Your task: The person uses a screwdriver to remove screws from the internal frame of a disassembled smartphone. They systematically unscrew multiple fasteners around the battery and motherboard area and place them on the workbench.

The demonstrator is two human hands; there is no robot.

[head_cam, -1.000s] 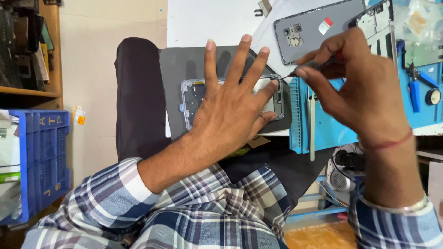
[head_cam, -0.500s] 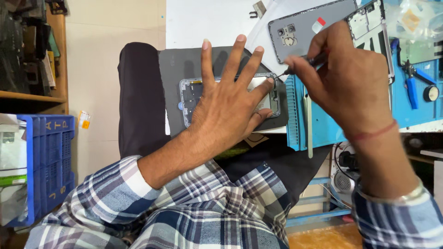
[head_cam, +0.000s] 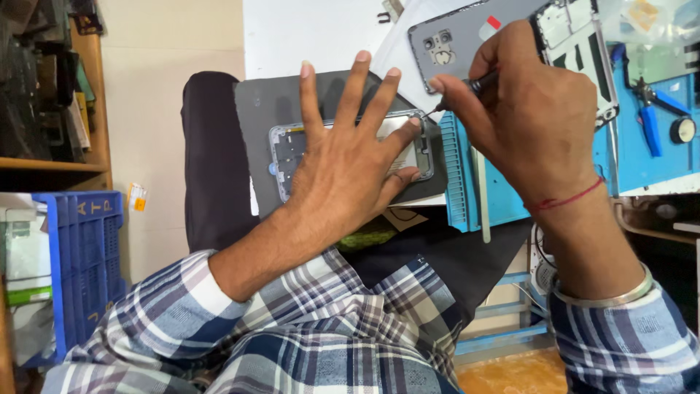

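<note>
- The right hand [head_cam: 536,120] is pinching a slim dark screwdriver [head_cam: 467,89] between thumb and fingers, closed firmly round its handle, with the tip angling down toward the upper right corner of the opened phone [head_cam: 292,149].
- The left hand [head_cam: 346,168] is lying flat and wide open, fingers spread, pressing down on the opened phone without gripping it; the palm is covering most of the middle, so only the frame edges and some of the insides at the left end are showing.
- The opened phone is resting on a dark grey mat [head_cam: 259,109], which is sitting on the near edge of the white worktop [head_cam: 306,36].
- A grey phone back cover [head_cam: 452,40], camera cut-outs facing up, is lying just beyond the right hand, partly hidden by it.
- A blue work mat [head_cam: 620,157] is lying to the right, carrying a separate phone frame [head_cam: 576,36], blue-handled pliers [head_cam: 649,117] and a small round dark object [head_cam: 683,130].
- A blue plastic crate [head_cam: 84,255] is standing on the floor at the far left, beneath a wooden shelf [head_cam: 47,164].
- Both plaid sleeves are filling the foreground, and a red thread is circling the right wrist.
</note>
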